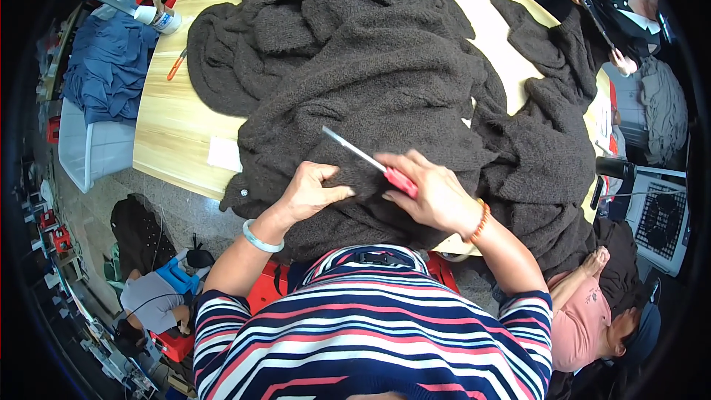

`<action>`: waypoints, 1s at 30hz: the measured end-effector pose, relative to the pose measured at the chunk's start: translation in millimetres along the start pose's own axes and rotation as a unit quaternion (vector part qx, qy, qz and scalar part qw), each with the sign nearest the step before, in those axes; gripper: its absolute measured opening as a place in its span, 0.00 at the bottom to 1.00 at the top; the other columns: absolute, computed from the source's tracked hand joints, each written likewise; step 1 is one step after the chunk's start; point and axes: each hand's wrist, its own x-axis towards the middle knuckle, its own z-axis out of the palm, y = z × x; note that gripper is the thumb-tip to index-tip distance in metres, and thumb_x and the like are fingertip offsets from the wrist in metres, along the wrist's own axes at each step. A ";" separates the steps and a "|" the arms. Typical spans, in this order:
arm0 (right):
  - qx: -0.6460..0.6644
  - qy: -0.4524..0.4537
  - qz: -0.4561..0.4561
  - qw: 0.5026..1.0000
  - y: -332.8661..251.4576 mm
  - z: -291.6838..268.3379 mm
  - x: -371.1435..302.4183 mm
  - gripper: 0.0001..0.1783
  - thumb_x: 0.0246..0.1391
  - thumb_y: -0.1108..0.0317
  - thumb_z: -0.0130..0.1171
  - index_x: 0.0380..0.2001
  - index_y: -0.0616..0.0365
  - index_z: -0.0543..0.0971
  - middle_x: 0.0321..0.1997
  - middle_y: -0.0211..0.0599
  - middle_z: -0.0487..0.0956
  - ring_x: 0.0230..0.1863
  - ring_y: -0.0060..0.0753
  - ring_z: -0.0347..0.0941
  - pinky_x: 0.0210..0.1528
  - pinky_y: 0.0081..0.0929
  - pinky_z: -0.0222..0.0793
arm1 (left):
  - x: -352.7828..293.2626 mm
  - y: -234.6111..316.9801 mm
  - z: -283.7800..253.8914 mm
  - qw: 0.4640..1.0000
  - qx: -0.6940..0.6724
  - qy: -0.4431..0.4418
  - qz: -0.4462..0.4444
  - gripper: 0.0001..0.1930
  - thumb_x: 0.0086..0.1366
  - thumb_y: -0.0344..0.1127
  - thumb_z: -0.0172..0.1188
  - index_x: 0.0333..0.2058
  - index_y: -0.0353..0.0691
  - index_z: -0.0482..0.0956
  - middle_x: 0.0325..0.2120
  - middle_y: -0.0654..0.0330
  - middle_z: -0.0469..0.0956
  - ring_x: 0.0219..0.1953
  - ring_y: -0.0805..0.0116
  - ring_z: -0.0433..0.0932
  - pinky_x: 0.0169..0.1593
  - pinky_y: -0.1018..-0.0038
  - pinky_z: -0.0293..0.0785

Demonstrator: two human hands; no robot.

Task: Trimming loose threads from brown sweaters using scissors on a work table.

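A large dark brown fuzzy knit fabric point(370, 59) lies heaped in folds over the table before me. My left hand point(311, 191) pinches its near part, thumb and fingertips together on the cloth. My right hand point(437, 191) is closed around the red handle of a tool point(401, 182) with a long, thin metal blade. The blade points up and left over the fabric, its tip apart from my left hand; whether it is a knife or closed scissors I cannot make out.
The pale wooden table point(167, 122) carries an orange-handled tool point(177, 64), a white paper point(224, 153) and a white bottle point(167, 21). Blue fabric point(107, 63) overfills a white bin point(104, 152) at left. Co-workers handle brown cloth at the far right and near right; another sits lower left.
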 end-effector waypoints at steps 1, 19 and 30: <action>0.004 0.019 -0.002 1.000 9.4 6.7 8.0 0.19 0.51 0.65 0.65 0.47 0.54 0.77 0.41 0.47 0.80 0.45 0.54 0.78 0.43 0.41 0.76 | 1.1 8.2 3.8 1.000 -0.026 -0.013 0.002 0.07 0.58 0.27 0.68 0.32 0.29 0.83 0.22 0.68 0.77 0.28 0.85 0.71 0.30 0.81 0.69; -0.145 0.153 0.026 0.977 63.3 -37.0 -3.2 0.15 0.53 0.63 0.64 0.44 0.51 0.78 0.39 0.44 0.81 0.40 0.49 0.79 0.42 0.41 0.76 | -5.8 -7.8 1.0 0.967 -0.212 -0.035 -0.138 0.07 0.68 0.28 0.60 0.42 0.32 0.80 0.33 0.67 0.79 0.35 0.82 0.75 0.41 0.81 0.73; -0.187 -0.099 -0.012 0.977 5.5 -27.2 -62.3 0.10 0.52 0.64 0.60 0.34 0.59 0.78 0.18 0.47 0.78 0.23 0.49 0.79 0.25 0.41 0.73 | -1.2 -6.3 7.9 0.912 -0.348 0.061 -0.208 0.06 0.71 0.30 0.55 0.37 0.36 0.80 0.30 0.62 0.81 0.29 0.83 0.78 0.29 0.88 0.73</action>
